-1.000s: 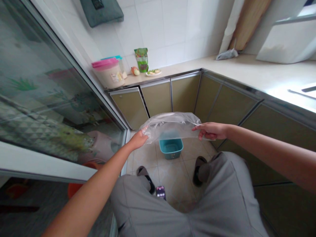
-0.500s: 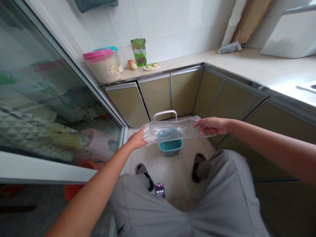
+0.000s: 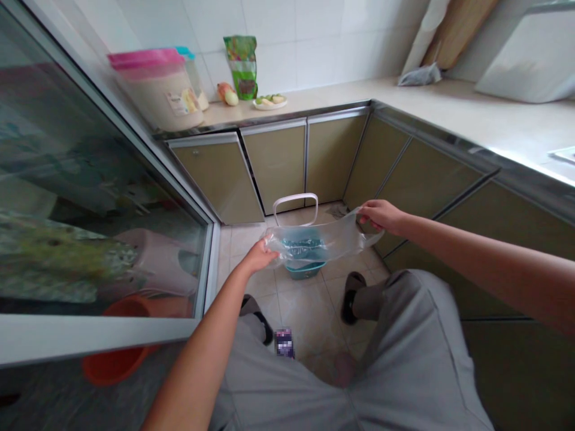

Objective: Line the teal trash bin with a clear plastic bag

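A clear plastic bag [image 3: 332,239] is stretched sideways between my two hands. My left hand [image 3: 260,254] pinches its left end, thumb on top. At the bag's upper right corner, my right hand [image 3: 378,215] grips the edge, and the lower right corner hangs loose beside it. Through the film shows a teal basket [image 3: 305,272] standing on the floor, its pale handle [image 3: 295,196] raised behind the bag. Part of the basket is covered by the bag.
On the counter [image 3: 341,93] stand a pink-lidded container [image 3: 157,96], a green pouch [image 3: 242,69], an onion [image 3: 228,94] and a small plate of food [image 3: 269,103]. A glass door [image 3: 148,179] borders the left. A pixelated object [image 3: 284,343] lies between my feet.
My right hand has shifted from the bag's right end to its upper corner and lifted it, so the bag spreads wider. The view has turned slightly.
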The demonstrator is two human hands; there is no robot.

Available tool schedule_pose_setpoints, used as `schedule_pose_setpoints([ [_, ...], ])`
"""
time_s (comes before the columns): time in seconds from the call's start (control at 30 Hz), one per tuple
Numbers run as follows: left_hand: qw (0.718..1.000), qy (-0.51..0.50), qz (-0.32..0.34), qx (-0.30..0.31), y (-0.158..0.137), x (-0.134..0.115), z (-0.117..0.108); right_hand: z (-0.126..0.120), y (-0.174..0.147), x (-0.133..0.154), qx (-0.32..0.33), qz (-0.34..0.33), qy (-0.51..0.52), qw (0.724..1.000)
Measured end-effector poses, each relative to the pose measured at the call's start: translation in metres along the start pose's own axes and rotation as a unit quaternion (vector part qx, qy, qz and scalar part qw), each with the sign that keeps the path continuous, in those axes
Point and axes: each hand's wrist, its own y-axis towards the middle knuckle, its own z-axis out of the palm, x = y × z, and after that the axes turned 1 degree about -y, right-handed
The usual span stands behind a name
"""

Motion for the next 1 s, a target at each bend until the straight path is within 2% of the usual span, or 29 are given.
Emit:
schedule_pose_setpoints([
  [0.1, 0.997, -0.069, 0.002, -0.028, 0.003, 0.0, 0.004, -0.001, 0.011, 0.001, -0.062, -0.031, -0.043, 0.997],
  [0.2, 0.983, -0.173, 0.007, -0.053, 0.001, 0.001, 0.005, -0.007, 0.019, 0.0, -0.135, -0.075, -0.157, 0.975],
  [0.27, 0.973, -0.22, 0.011, -0.066, 0.0, 0.001, 0.003, -0.008, 0.016, 0.002, -0.184, -0.134, -0.251, 0.941],
  [0.33, 0.965, -0.254, 0.026, -0.066, -0.001, -0.002, -0.001, -0.002, 0.003, 0.007, -0.226, -0.211, -0.322, 0.895],
  [0.4, 0.954, -0.292, 0.036, -0.052, -0.001, -0.007, -0.006, 0.013, -0.018, 0.014, -0.234, -0.285, -0.356, 0.859],
  [0.43, 0.949, -0.309, 0.037, -0.045, -0.001, -0.009, -0.009, 0.023, -0.03, 0.018, -0.213, -0.315, -0.363, 0.851],
  [0.5, 0.943, -0.329, 0.036, -0.04, -0.001, -0.013, -0.012, 0.048, -0.047, 0.024, -0.12, -0.36, -0.365, 0.85],
  [0.6, 0.938, -0.343, 0.04, -0.031, 0.0, -0.015, -0.013, 0.085, -0.048, 0.032, 0.028, -0.375, -0.369, 0.85],
  [0.67, 0.937, -0.346, 0.036, -0.017, -0.001, -0.015, -0.013, 0.106, -0.026, 0.036, 0.064, -0.347, -0.375, 0.857],
  [0.77, 0.944, -0.33, 0.022, 0.0, -0.002, -0.013, -0.015, 0.134, 0.023, 0.038, 0.133, -0.275, -0.385, 0.871],
  [0.9, 0.947, -0.32, 0.014, 0.017, -0.002, -0.012, -0.02, 0.181, 0.08, 0.026, 0.277, -0.181, -0.401, 0.854],
  [1.0, 0.943, -0.331, 0.011, 0.019, 0.001, -0.011, -0.023, 0.22, 0.102, 0.007, 0.286, -0.115, -0.417, 0.855],
])
